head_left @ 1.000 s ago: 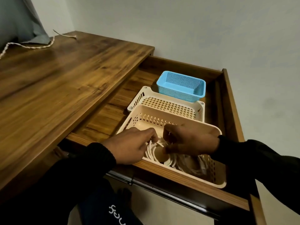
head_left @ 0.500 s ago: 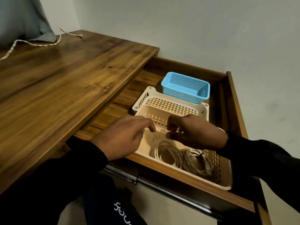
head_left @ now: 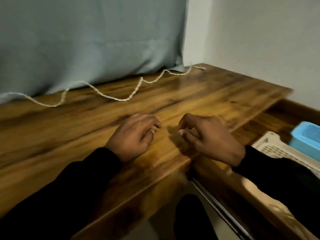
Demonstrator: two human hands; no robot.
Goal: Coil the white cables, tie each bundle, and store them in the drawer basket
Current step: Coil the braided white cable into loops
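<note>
A long white twisted cable (head_left: 110, 97) lies in zigzags along the back of the wooden desk top (head_left: 199, 99), running from the far left to the right corner. My left hand (head_left: 133, 135) and my right hand (head_left: 209, 137) hover side by side above the desk's front part, fingers loosely curled, holding nothing. Both are well short of the cable. At the right, the open drawer (head_left: 285, 110) shows the rim of a cream basket (head_left: 270, 144). My right sleeve hides most of that basket, and the coiled cables in it are out of sight.
A small blue basket (head_left: 306, 135) sits in the drawer behind the cream one. A grey-blue curtain (head_left: 86, 40) hangs down onto the desk's back edge, just behind the cable. A pale wall stands to the right.
Both hands have left the cream basket, leaving the coiled cables inside, and moved left over the desk top. The view has swung left and up toward the loose cable.
</note>
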